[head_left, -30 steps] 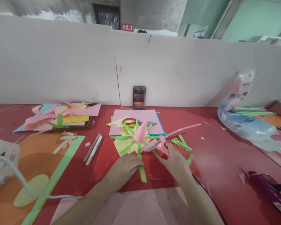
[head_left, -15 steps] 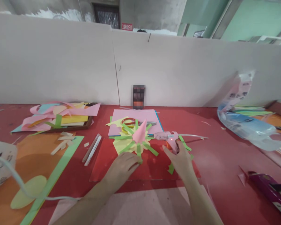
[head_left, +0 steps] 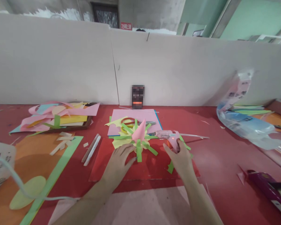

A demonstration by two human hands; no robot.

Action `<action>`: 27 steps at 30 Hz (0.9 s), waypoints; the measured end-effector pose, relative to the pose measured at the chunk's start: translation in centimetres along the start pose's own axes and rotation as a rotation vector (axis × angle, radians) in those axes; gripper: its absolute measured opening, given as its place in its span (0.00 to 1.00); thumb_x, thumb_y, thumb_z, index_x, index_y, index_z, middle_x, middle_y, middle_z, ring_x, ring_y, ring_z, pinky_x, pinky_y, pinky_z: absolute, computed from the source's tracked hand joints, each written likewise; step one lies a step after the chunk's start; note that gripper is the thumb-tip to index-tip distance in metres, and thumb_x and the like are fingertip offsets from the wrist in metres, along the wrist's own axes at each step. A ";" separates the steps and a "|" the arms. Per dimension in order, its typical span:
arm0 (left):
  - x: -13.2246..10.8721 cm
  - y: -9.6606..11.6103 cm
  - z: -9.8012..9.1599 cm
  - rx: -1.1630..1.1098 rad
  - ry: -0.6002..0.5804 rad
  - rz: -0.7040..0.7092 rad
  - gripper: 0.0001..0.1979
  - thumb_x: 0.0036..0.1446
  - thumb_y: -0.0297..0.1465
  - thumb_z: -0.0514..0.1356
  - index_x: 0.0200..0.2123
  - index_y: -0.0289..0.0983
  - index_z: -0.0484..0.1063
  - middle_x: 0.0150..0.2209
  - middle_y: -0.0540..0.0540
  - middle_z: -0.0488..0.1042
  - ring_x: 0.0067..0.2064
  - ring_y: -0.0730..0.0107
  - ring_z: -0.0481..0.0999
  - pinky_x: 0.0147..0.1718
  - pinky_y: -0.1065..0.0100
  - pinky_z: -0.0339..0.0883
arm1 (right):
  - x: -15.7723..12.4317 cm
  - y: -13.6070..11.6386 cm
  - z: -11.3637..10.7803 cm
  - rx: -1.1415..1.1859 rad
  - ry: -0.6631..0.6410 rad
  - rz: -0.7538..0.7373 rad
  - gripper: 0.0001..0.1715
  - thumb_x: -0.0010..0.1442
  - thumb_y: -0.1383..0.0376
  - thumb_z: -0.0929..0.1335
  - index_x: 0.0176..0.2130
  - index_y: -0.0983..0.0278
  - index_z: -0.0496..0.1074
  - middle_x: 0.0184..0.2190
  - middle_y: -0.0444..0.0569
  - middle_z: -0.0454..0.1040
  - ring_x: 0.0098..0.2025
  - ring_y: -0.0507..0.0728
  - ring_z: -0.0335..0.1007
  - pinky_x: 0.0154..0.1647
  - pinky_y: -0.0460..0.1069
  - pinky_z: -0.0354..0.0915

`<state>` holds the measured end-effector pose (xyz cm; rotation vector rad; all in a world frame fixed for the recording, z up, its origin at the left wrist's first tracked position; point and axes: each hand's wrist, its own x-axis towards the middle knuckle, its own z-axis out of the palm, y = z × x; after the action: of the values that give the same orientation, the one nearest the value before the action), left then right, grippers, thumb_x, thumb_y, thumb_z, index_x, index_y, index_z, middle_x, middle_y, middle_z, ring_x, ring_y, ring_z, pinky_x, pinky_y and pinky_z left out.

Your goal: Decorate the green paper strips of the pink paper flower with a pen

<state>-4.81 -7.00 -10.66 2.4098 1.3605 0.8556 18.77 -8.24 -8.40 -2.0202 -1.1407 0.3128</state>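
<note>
A pink paper cone [head_left: 140, 132] stands tilted in the middle of a pale yellow paper flower [head_left: 131, 149], with several green paper strips [head_left: 139, 153] spreading out from it. My left hand [head_left: 120, 159] is at the flower's lower left, thumb and fingers apart on either side of a gap; its fingertips cover part of a strip. My right hand [head_left: 181, 157] has its fingers round the handle of a pink hot glue gun [head_left: 165, 134], whose nozzle points left toward the flower. A clear glue stick [head_left: 194, 136] juts from the gun's back.
Scissors [head_left: 128, 121] lie on pink paper [head_left: 113, 125] behind the flower. Under my hands is a red sheet [head_left: 103, 168]. Paper scraps [head_left: 67, 109] and two pens [head_left: 92, 150] are at left. A plastic bag [head_left: 250, 125] and a purple tool [head_left: 269, 190] are at right.
My left hand has let go of the front green strip and moved up and left, its fingers spreading. The glue gun has shifted slightly right with my right hand still at its handle.
</note>
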 end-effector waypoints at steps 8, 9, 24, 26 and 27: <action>-0.1 0.6 -0.3 -0.038 0.093 0.114 0.08 0.60 0.29 0.54 0.42 0.41 0.69 0.44 0.47 0.70 0.47 0.66 0.68 0.46 0.62 0.62 | -0.1 -0.3 -0.2 0.027 0.016 -0.003 0.31 0.44 0.47 0.66 0.41 0.66 0.68 0.29 0.49 0.70 0.24 0.54 0.63 0.27 0.48 0.59; -0.2 0.7 -0.4 -0.045 0.137 0.119 0.07 0.60 0.29 0.54 0.41 0.40 0.68 0.43 0.46 0.71 0.46 0.66 0.68 0.46 0.63 0.62 | -0.1 -0.3 -0.2 0.026 0.022 0.001 0.31 0.44 0.47 0.66 0.40 0.66 0.68 0.28 0.49 0.70 0.24 0.54 0.63 0.27 0.48 0.59; 0.0 1.0 -0.2 -0.087 -0.014 0.136 0.12 0.63 0.32 0.49 0.35 0.43 0.73 0.36 0.49 0.72 0.40 0.69 0.71 0.41 0.65 0.66 | 0.2 0.1 -0.1 0.125 -0.085 0.010 0.28 0.49 0.45 0.62 0.38 0.64 0.68 0.26 0.45 0.67 0.27 0.54 0.62 0.30 0.48 0.59; 0.1 1.0 0.0 -0.084 -0.034 0.125 0.11 0.62 0.32 0.50 0.35 0.43 0.73 0.36 0.49 0.72 0.40 0.69 0.71 0.41 0.65 0.66 | 0.3 0.2 -0.2 0.117 -0.088 0.014 0.28 0.50 0.45 0.61 0.36 0.64 0.69 0.23 0.44 0.66 0.25 0.54 0.61 0.28 0.48 0.58; 0.1 1.0 0.0 -0.078 -0.047 0.117 0.11 0.62 0.31 0.51 0.35 0.43 0.73 0.36 0.49 0.72 0.40 0.69 0.70 0.41 0.65 0.65 | 0.3 0.3 -0.2 0.115 -0.090 0.011 0.27 0.50 0.45 0.61 0.36 0.64 0.69 0.22 0.44 0.66 0.24 0.54 0.61 0.27 0.48 0.57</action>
<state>-4.09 -7.48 -10.19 2.4529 1.1573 0.8575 19.18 -8.16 -8.45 -1.9290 -1.1409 0.4686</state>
